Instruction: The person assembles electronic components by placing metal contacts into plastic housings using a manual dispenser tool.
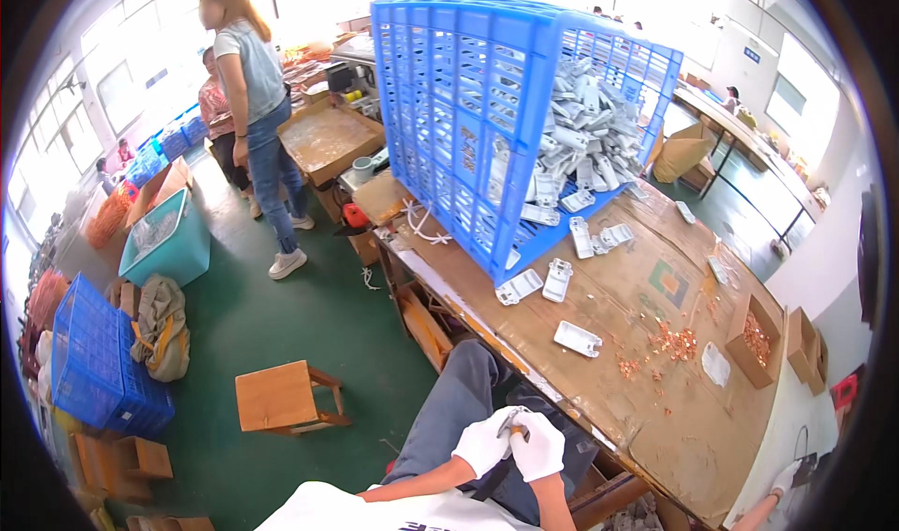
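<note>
My left hand [481, 445] and my right hand [540, 449], both in white gloves, meet above my lap beside the table edge. Between their closed fingertips is a small grey piece [508, 422], mostly covered by the gloves, so its exact kind cannot be made out. On the cardboard-topped table [599, 400] lie several pale grey plastic housings, the nearest single housing [578, 339] apart from the others. A large blue plastic crate [459, 128], tipped on its side, spills a heap of the same housings [585, 128]. Small copper-coloured parts [676, 342] lie scattered farther right.
A cardboard box [755, 342] of copper parts stands at the table's right, near a white scrap [715, 364]. A wooden stool [288, 396], blue crate [108, 358] and teal tub [169, 241] are on the left floor. Two people stand beyond; another person's gloved hand [785, 479] shows lower right.
</note>
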`<state>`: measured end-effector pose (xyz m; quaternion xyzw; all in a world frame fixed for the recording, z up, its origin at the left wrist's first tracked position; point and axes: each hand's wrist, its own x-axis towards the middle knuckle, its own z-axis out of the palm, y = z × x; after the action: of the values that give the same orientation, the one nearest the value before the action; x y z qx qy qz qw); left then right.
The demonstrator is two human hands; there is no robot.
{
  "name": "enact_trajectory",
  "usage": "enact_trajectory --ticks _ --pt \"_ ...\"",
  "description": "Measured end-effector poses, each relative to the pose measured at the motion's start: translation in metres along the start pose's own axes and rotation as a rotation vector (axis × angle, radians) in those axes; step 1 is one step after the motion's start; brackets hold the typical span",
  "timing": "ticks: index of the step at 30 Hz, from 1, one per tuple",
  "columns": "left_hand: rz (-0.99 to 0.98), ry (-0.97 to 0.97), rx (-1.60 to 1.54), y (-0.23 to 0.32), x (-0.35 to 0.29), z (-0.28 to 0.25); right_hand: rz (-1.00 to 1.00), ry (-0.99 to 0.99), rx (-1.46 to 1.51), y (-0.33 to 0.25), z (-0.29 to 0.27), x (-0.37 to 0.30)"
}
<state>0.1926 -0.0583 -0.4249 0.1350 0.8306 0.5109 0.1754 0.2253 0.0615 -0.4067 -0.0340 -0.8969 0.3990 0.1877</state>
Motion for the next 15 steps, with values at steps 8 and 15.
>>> enact_trajectory --ticks 8,15 --pt "-0.084 -0.08 -0.068 0.004 0.003 0.005 0.043 -0.012 -0.148 0.001 -0.003 -0.013" --pt "0.062 0.001 0.046 -0.01 0.002 0.011 0.063 -0.012 -0.101 0.002 0.005 -0.005"
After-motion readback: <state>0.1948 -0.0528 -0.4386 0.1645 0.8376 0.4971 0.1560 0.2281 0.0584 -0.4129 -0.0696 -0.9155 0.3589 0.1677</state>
